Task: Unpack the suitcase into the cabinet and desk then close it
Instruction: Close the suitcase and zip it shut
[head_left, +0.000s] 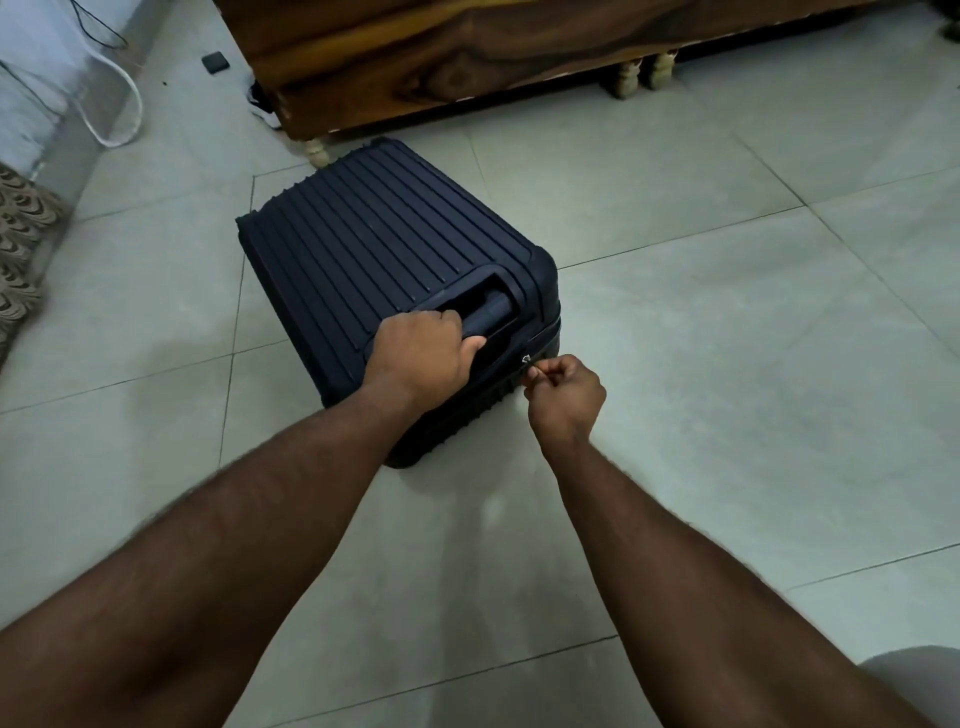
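Pale floor tiles (727, 364) carry the navy ribbed suitcase (379, 249), lying flat and shut just in front of a wooden bed frame (467, 62). Left hand (421, 358) grips its handle (488, 314); right hand (563, 389) pinches the zipper pull (525, 361). Best to steady the shell and draw the pull smoothly along the seam.

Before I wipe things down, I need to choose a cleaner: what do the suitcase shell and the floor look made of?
The suitcase looks like hard moulded plastic, navy and matte: straight raised ribs, crisp rounded corners, no fabric weave. The floor looks like pale glazed tile, ceramic or stone: thin grout lines and a soft sheen. Neither is certain from the look alone.
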